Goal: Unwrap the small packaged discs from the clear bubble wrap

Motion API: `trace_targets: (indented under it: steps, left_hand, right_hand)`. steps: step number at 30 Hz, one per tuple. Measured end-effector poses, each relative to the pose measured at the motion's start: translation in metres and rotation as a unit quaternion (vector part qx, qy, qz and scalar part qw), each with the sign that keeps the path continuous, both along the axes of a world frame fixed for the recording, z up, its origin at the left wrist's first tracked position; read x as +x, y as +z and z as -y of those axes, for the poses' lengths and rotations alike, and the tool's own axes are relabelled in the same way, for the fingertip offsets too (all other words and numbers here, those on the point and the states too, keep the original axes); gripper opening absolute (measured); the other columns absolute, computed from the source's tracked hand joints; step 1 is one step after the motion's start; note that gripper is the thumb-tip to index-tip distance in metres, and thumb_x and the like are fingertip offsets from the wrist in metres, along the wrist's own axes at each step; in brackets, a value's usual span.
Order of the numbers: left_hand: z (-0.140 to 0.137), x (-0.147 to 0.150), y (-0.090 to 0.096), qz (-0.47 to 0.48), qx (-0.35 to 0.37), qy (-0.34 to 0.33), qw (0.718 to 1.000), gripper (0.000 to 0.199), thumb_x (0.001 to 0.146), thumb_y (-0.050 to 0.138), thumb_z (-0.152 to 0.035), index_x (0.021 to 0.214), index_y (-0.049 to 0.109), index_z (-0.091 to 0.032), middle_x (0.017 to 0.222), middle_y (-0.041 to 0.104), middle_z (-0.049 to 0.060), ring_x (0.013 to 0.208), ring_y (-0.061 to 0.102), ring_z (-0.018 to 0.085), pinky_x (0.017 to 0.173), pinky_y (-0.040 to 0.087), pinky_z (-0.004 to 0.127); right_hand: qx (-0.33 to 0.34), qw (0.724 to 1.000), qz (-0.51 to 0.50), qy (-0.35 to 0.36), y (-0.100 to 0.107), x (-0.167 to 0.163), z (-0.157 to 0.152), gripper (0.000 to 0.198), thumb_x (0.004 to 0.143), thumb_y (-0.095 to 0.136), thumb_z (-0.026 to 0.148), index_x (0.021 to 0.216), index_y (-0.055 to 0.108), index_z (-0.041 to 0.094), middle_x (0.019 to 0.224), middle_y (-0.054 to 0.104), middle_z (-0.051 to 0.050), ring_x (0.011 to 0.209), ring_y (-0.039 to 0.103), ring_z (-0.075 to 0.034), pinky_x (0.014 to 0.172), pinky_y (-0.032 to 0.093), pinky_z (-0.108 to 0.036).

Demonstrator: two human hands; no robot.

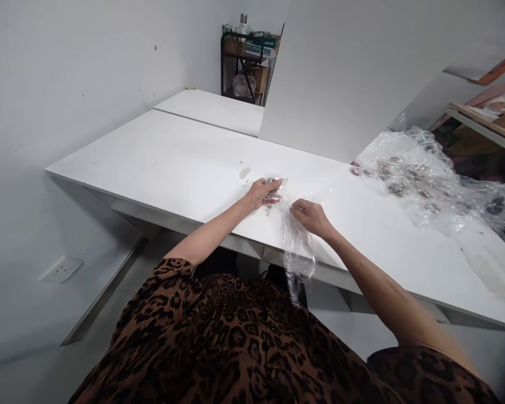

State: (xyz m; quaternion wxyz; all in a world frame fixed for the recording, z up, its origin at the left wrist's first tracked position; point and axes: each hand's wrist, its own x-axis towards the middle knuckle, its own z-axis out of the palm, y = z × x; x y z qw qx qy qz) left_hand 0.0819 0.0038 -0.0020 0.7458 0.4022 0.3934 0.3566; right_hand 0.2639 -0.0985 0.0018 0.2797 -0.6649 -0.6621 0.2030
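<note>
Clear film (297, 258) drapes over near edge of white surface (164, 154), pinched by curled fingers of right hand (311, 216); left hand (261, 192) grasps small reddish item (272, 199).

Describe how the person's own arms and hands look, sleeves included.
The left hand and right hand show no gloves, and both forearms are uncovered. The leopard-print sleeves, black spots on brown, match the top.

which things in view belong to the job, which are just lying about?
In the job:
left hand, holding a small item
right hand, pinching clear plastic
white table
plastic heap, likely

Just about:
black rack
cardboard box on it
</note>
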Motion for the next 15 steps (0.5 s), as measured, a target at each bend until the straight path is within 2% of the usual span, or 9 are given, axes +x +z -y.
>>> trace_targets:
  steps: [2, 4, 5, 7, 9, 10, 12, 15]
  left_hand:
    - [0.000, 0.002, -0.001, 0.020, -0.008, 0.034, 0.999, 0.052, 0.071, 0.091, -0.048, 0.093, 0.055, -0.018, 0.080, 0.068, -0.002, 0.064, 0.071, 0.013, 0.062, 0.055, 0.027]
    - [0.002, 0.010, -0.001, 0.044, -0.011, 0.043, 0.998, 0.045, 0.077, 0.087, -0.048, 0.091, 0.057, -0.018, 0.076, 0.066, -0.003, 0.062, 0.068, 0.012, 0.062, 0.055, 0.027]
    - [0.005, 0.015, 0.000, 0.061, -0.014, 0.034, 0.997, 0.042, 0.081, 0.083, -0.050, 0.088, 0.058, -0.017, 0.074, 0.065, -0.002, 0.060, 0.066, 0.011, 0.062, 0.055, 0.027]
    - [0.012, 0.029, 0.002, 0.098, -0.019, -0.010, 0.995, 0.041, 0.088, 0.076, -0.053, 0.081, 0.058, -0.016, 0.069, 0.062, -0.001, 0.058, 0.062, 0.010, 0.061, 0.054, 0.026]
    - [0.020, 0.042, 0.004, 0.128, -0.017, -0.048, 0.990, 0.040, 0.093, 0.069, -0.051, 0.077, 0.058, -0.016, 0.068, 0.062, 0.000, 0.057, 0.059, 0.009, 0.058, 0.052, 0.023]
    - [0.024, 0.047, 0.005, 0.138, -0.015, -0.065, 0.988, 0.037, 0.096, 0.067, -0.046, 0.077, 0.059, -0.015, 0.068, 0.062, 0.000, 0.057, 0.058, 0.008, 0.056, 0.050, 0.022]
    - [0.027, 0.053, 0.004, 0.145, -0.013, -0.095, 0.985, 0.028, 0.098, 0.065, -0.034, 0.079, 0.060, -0.014, 0.068, 0.063, 0.000, 0.056, 0.058, 0.008, 0.055, 0.049, 0.020]
    - [0.023, 0.057, 0.003, 0.123, -0.041, -0.106, 0.986, 0.022, 0.097, 0.066, -0.028, 0.082, 0.060, -0.014, 0.067, 0.063, -0.001, 0.057, 0.061, 0.009, 0.058, 0.054, 0.022]
  right_hand:
    - [0.075, 0.991, -0.104, -0.046, 0.006, 0.002, 0.000, 0.029, 0.088, 0.065, 0.049, 0.086, 0.064, 0.021, 0.075, 0.064, -0.002, 0.067, 0.058, -0.016, 0.067, 0.052, -0.032]
    - [0.169, 0.966, -0.170, -0.093, 0.013, 0.000, 0.001, 0.032, 0.090, 0.063, 0.053, 0.090, 0.062, 0.021, 0.077, 0.062, -0.001, 0.066, 0.054, -0.014, 0.066, 0.050, -0.030]
    - [0.198, 0.959, -0.175, -0.098, 0.015, -0.002, 0.002, 0.033, 0.091, 0.062, 0.055, 0.095, 0.062, 0.022, 0.085, 0.064, -0.003, 0.071, 0.056, -0.015, 0.069, 0.052, -0.032]
    - [0.199, 0.968, -0.135, -0.070, 0.014, -0.008, 0.005, 0.039, 0.091, 0.063, 0.058, 0.107, 0.064, 0.023, 0.109, 0.067, -0.010, 0.091, 0.063, -0.022, 0.079, 0.056, -0.040]
    - [0.175, 0.981, -0.074, -0.030, 0.008, -0.013, 0.007, 0.046, 0.088, 0.066, 0.060, 0.117, 0.066, 0.024, 0.131, 0.061, -0.016, 0.118, 0.059, -0.032, 0.092, 0.056, -0.052]
    - [0.172, 0.983, -0.056, -0.017, 0.004, -0.013, 0.009, 0.047, 0.088, 0.067, 0.060, 0.119, 0.068, 0.024, 0.136, 0.059, -0.017, 0.126, 0.054, -0.035, 0.098, 0.054, -0.056]
    - [0.179, 0.981, -0.070, 0.000, -0.004, -0.007, 0.012, 0.042, 0.092, 0.062, 0.058, 0.117, 0.071, 0.025, 0.132, 0.061, -0.016, 0.127, 0.055, -0.035, 0.101, 0.053, -0.055]
    - [0.184, 0.969, -0.164, -0.018, -0.010, 0.023, 0.017, 0.036, 0.093, 0.062, 0.057, 0.105, 0.073, 0.025, 0.110, 0.069, -0.009, 0.102, 0.065, -0.025, 0.091, 0.057, -0.044]
